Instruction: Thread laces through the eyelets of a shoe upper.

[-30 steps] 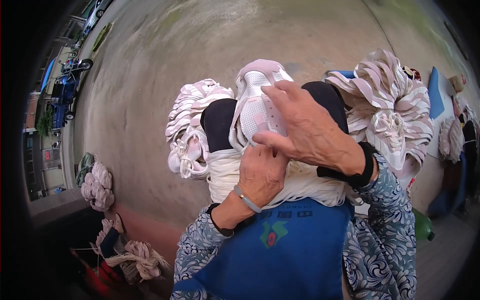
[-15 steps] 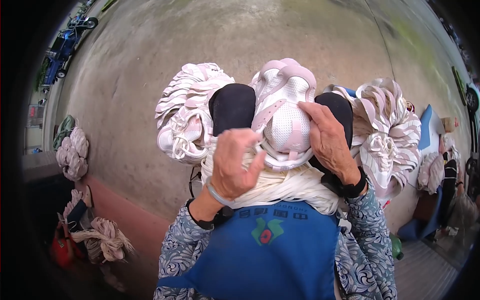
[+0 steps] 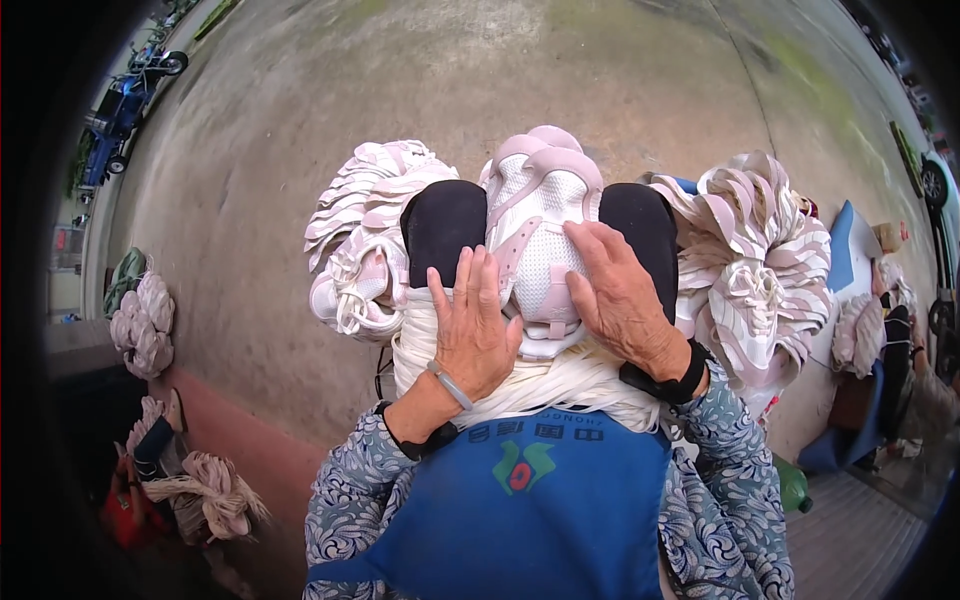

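A white and pink shoe upper (image 3: 535,252), with no lace in its visible eyelets, lies between my black-clad knees, its toe toward me. Other uppers seem to be stacked beyond it. My left hand (image 3: 470,330) rests with straight fingers on a bundle of white shoelaces (image 3: 416,338) in my lap, by the upper's left edge. On the upper's right side lies my right hand (image 3: 628,308), fingers spread and fingertips touching the mesh. Neither hand grips anything. Under the hands, the blue apron (image 3: 570,510) covers my lap.
Left of my knees sits a pile of laced uppers (image 3: 370,215); a fanned bundle of similar uppers (image 3: 765,270) is at the right. More bundles (image 3: 145,325) lie far left. Another person (image 3: 895,370) sits at the right edge. A green bottle (image 3: 793,487) stands near my right elbow.
My left hand has dropped from its raised, curled pose beside the toe and now lies flat on the laces. The right hand has shifted slightly left and down, onto the mesh.
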Motion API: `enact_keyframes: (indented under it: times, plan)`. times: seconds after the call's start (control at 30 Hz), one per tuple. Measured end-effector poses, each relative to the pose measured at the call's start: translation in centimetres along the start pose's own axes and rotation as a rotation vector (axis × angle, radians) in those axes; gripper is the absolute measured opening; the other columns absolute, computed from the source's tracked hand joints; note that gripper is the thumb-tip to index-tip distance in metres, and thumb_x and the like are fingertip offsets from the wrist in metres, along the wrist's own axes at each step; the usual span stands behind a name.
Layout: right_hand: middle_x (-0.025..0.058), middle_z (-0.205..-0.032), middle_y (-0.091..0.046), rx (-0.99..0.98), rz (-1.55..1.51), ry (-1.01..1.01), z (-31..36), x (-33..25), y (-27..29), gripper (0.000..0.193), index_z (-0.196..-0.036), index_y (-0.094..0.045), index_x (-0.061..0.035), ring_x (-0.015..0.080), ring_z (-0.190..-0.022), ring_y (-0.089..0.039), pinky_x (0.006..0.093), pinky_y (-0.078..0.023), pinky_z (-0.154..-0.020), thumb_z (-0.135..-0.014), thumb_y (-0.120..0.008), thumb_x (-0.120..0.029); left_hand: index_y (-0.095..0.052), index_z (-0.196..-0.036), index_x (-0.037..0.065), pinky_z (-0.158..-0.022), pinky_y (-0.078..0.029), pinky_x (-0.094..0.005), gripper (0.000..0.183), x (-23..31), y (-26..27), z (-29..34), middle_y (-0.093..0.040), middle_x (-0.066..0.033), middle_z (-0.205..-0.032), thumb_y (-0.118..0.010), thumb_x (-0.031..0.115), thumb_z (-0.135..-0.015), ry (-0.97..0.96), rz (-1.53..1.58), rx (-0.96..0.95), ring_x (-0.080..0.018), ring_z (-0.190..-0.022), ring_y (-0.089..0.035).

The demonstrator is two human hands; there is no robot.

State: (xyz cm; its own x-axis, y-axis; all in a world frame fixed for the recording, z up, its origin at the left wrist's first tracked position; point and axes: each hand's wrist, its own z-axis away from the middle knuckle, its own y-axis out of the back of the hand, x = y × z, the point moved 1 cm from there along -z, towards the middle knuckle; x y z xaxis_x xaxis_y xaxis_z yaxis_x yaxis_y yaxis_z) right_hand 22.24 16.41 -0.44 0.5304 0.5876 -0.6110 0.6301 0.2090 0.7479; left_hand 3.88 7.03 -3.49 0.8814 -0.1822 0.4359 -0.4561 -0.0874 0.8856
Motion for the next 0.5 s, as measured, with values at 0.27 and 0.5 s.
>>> enact_keyframes:
  times: [0.27,0.5]
  plan:
    - [0.0243,-0.129,-0.041,-0.114,-0.14,0.029,-0.6,2.4,0.4,0.049,-0.135,-0.041,-0.0051,0.0409,-0.116,-0.047,0.0393,-0.041,-0.1,-0.088,-0.052,-0.015,-0.013,-0.142,-0.009,-0.11,-0.004,-0.0627,0.085,0.4,-0.7,-0.7,-0.023,-0.0301,-0.145,-0.065,0.014,-0.078,0.003,0.006,0.044,-0.0435,-0.139,-0.02]
    - [0.022,-0.134,-0.039,-0.036,-0.084,0.006,0.0,0.0,0.9,0.064,-0.135,-0.043,-0.0072,0.0404,-0.123,-0.043,0.0434,-0.037,-0.104,-0.079,-0.07,-0.024,-0.031,-0.14,-0.002,-0.11,-0.02,-0.0547,0.069,-0.4,2.4,-1.5,-0.04,-0.0204,-0.14,-0.062,0.011,-0.08,0.023,0.136,0.074,-0.0353,-0.131,-0.039]
